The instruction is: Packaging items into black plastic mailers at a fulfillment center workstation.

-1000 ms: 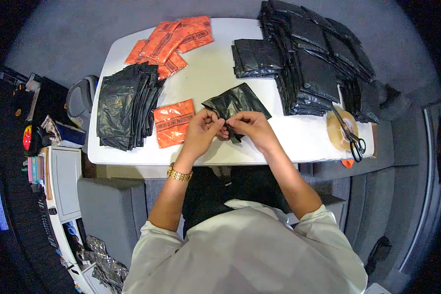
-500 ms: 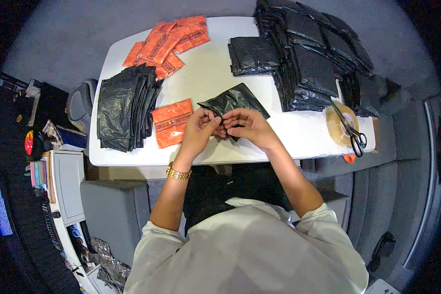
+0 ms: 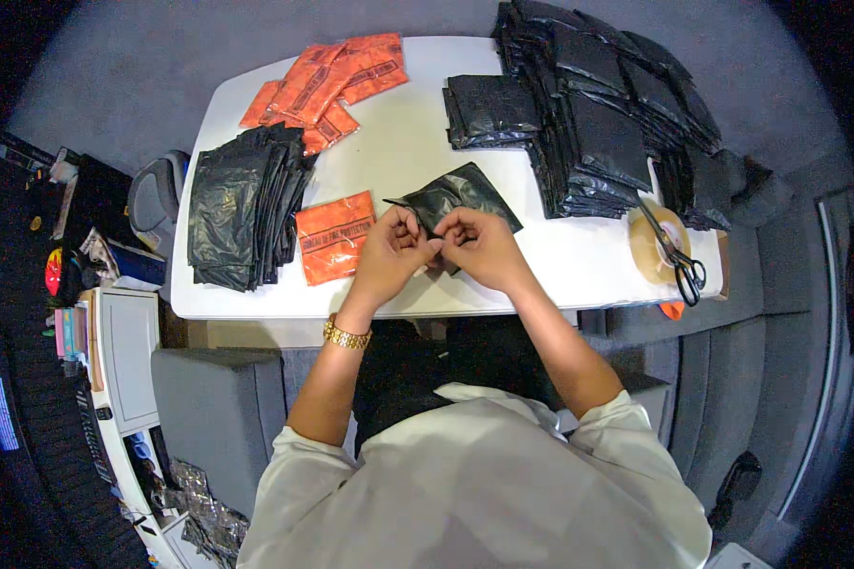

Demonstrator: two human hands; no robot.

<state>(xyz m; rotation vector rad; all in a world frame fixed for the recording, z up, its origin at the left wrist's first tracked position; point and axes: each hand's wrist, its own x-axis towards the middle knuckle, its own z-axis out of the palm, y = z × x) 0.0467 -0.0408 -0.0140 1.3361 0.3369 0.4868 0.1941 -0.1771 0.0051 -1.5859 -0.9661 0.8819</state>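
Note:
A black plastic bag (image 3: 465,190) lies at the near middle of the white table, its near edge between my hands. My left hand (image 3: 394,254), with a gold watch on the wrist, pinches that edge. Close against it, my right hand (image 3: 482,248) pinches the same edge, thumbs nearly meeting. The exact grip of the fingertips is partly hidden. Just left of my left hand lies an orange printed packet (image 3: 330,242) in clear plastic. A stack of black plastic bags (image 3: 228,209) sits farther left.
Several orange packets (image 3: 323,81) overlap at the table's far left. Tall piles of folded black bags (image 3: 603,133) fill the far right. Black-handled scissors (image 3: 678,256) lie on a roll of clear tape (image 3: 647,251) at the right edge. A grey seat (image 3: 209,408) stands at the near left.
My thumbs and fingertips have drawn closer together at the bag's near edge. The bag and the things around it stay in place.

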